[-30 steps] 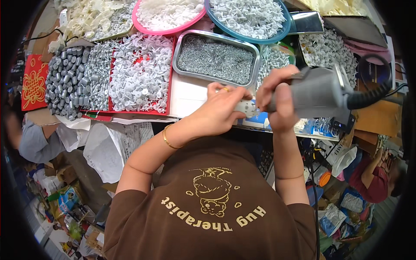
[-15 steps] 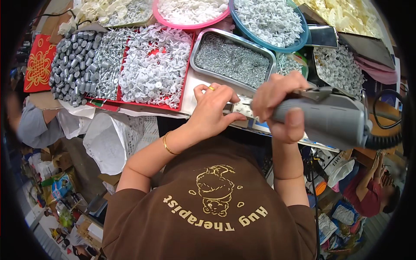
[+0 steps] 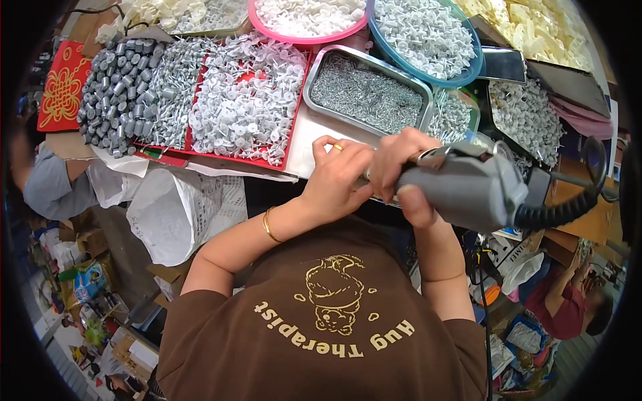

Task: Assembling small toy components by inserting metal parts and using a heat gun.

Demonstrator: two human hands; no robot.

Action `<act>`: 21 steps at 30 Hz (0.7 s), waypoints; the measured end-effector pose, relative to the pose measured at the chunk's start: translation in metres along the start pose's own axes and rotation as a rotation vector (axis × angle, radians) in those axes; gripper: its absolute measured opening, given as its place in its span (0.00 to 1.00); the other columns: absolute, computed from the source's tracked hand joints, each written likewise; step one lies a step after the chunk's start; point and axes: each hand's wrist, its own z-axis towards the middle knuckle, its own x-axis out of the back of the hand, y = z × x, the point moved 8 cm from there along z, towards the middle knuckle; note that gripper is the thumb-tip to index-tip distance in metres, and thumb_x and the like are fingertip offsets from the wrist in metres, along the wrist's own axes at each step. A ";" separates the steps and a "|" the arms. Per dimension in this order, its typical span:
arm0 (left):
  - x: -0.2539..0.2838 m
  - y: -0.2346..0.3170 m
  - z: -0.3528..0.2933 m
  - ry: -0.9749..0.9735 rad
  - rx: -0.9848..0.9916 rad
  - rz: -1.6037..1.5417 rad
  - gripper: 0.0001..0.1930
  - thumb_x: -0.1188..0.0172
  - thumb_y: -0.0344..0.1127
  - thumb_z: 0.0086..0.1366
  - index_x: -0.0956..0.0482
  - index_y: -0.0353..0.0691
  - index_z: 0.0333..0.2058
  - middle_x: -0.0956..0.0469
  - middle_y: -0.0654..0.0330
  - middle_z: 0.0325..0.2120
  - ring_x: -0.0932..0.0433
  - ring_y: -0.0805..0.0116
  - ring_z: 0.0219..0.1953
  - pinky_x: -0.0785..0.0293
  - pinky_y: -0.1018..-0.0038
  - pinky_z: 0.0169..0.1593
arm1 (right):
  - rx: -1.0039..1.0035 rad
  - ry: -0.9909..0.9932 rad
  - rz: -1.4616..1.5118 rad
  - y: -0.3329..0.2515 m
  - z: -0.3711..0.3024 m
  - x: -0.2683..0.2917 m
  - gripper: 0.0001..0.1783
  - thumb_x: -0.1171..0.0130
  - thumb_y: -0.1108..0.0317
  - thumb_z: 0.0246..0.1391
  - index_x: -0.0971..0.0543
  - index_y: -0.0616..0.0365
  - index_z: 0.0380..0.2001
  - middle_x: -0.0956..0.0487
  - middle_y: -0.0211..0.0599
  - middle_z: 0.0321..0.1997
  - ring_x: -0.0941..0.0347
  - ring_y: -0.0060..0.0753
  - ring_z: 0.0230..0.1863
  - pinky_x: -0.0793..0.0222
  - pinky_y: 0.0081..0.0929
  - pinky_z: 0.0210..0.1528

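My right hand (image 3: 404,164) is wrapped round a grey handheld electric screwdriver (image 3: 458,194) lying sideways, its coiled black cord running off to the right. The tool's tip points left toward my left hand (image 3: 334,177), where the fingers hide it. My left hand is pinched at the table's front edge, thumb and fingers meeting close beside my right hand. Whatever sits between them is mostly covered. Just beyond the hands stands a metal tray (image 3: 344,120) full of small screws (image 3: 368,87).
A red box (image 3: 289,150) of white-capped pins stands left, beside grey cylinders (image 3: 120,93). Pink (image 3: 304,40) and blue basins (image 3: 478,57) hold white parts at the back. A dark phone-like slab (image 3: 503,65) lies right. A white sack (image 3: 164,214) hangs off the front edge.
My right hand and the screwdriver have shifted left, closer to my left hand. The small pale part that showed between the hands is now covered.
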 end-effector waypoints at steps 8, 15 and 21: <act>0.004 0.000 0.002 0.029 0.006 -0.001 0.24 0.29 0.41 0.55 0.25 0.43 0.50 0.22 0.60 0.44 0.25 0.61 0.48 0.46 0.56 0.58 | 0.204 0.152 -0.094 -0.019 -0.014 0.019 0.24 0.39 0.46 0.59 0.34 0.57 0.31 0.33 0.32 0.19 0.38 0.25 0.14 0.35 0.23 0.18; 0.003 0.007 0.009 -0.009 -0.035 -0.016 0.26 0.26 0.39 0.53 0.23 0.45 0.50 0.20 0.62 0.44 0.23 0.63 0.48 0.45 0.59 0.58 | 0.187 0.076 -0.099 -0.005 -0.020 0.036 0.26 0.36 0.46 0.57 0.33 0.57 0.30 0.33 0.30 0.18 0.37 0.21 0.16 0.37 0.19 0.19; -0.001 0.008 0.010 -0.044 -0.130 0.076 0.30 0.30 0.31 0.50 0.24 0.37 0.54 0.19 0.58 0.43 0.23 0.59 0.49 0.35 0.57 0.56 | 0.284 0.324 -0.010 -0.027 -0.020 0.055 0.29 0.46 0.46 0.62 0.29 0.68 0.45 0.32 0.32 0.15 0.37 0.23 0.11 0.38 0.22 0.14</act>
